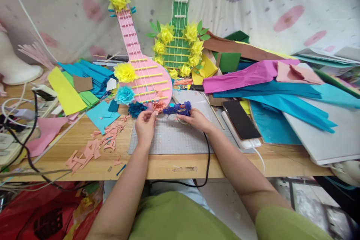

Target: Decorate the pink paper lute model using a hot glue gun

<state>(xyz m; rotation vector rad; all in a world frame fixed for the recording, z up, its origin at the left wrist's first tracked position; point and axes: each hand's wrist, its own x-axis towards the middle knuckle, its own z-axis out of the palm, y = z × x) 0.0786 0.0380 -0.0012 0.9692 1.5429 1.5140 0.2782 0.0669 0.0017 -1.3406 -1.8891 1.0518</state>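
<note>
My right hand (197,120) is closed around a blue glue gun (177,109), its nozzle pointing left over a grey cutting mat (174,138). My left hand (144,123) pinches a small salmon paper piece (155,113) right at the nozzle. Just beyond lies a pink paper guitar (146,78) with yellow strips, a yellow flower (124,72), a light blue flower (125,95), a dark blue flower (136,108) and a salmon flower (159,105) at its lower edge.
A green paper guitar (180,26) with yellow flowers leans behind. Salmon paper scraps (92,146) litter the wooden table at left. A phone (241,120) lies right of the mat. Coloured paper sheets (267,82) pile at right; cables and a power strip (11,146) at left.
</note>
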